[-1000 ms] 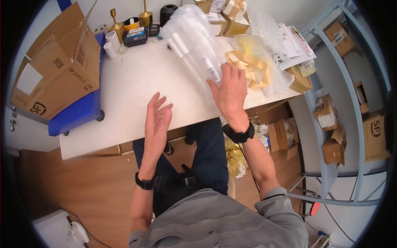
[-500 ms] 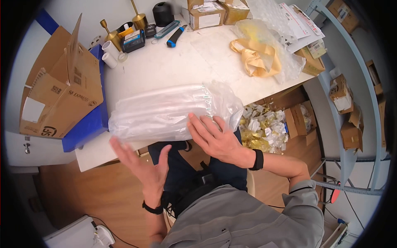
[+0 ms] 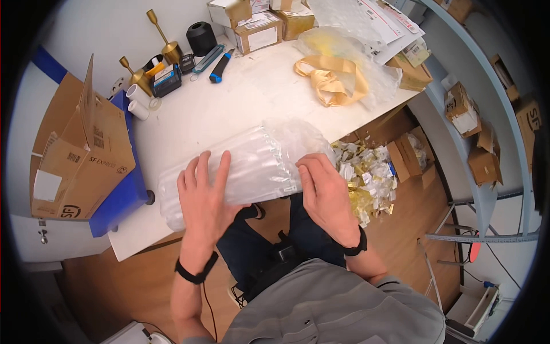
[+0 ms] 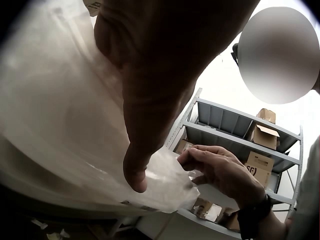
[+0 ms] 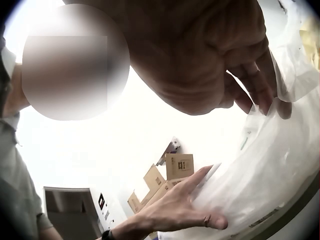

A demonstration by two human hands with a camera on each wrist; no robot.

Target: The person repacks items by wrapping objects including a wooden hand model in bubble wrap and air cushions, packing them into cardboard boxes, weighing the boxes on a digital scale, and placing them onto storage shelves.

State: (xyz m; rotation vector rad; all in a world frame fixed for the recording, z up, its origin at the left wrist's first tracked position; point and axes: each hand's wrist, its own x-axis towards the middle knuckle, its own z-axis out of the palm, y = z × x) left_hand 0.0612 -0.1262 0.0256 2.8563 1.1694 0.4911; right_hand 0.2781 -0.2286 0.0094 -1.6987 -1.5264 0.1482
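Note:
A clear plastic bag (image 3: 240,157) with long tube-like ridges lies sideways along the table's near edge. My left hand (image 3: 205,198) rests on its left part, fingers straight and spread over the top, thumb stretched along the near side. At the loose, crumpled right end, my right hand (image 3: 326,195) pinches the film between thumb and fingers. In the right wrist view the right fingers (image 5: 260,82) meet a raised fold of the plastic. The left wrist view shows the bag (image 4: 60,100) beneath the left hand. What lies inside the bag is blurred by the film.
At the left, an open carton (image 3: 86,149) stands on a blue platform (image 3: 123,195). A cutter (image 3: 222,67), tape rolls (image 3: 138,109) and small boxes (image 3: 258,34) line the back. Yellow ribbon (image 3: 338,86) lies at the right, near grey shelving (image 3: 487,86). Scraps (image 3: 366,178) cover the floor below.
The bag came from a raised slant near the back down to the near edge, now lying sideways. My left hand settled on it; my right hand moved to its right end and pinched the film.

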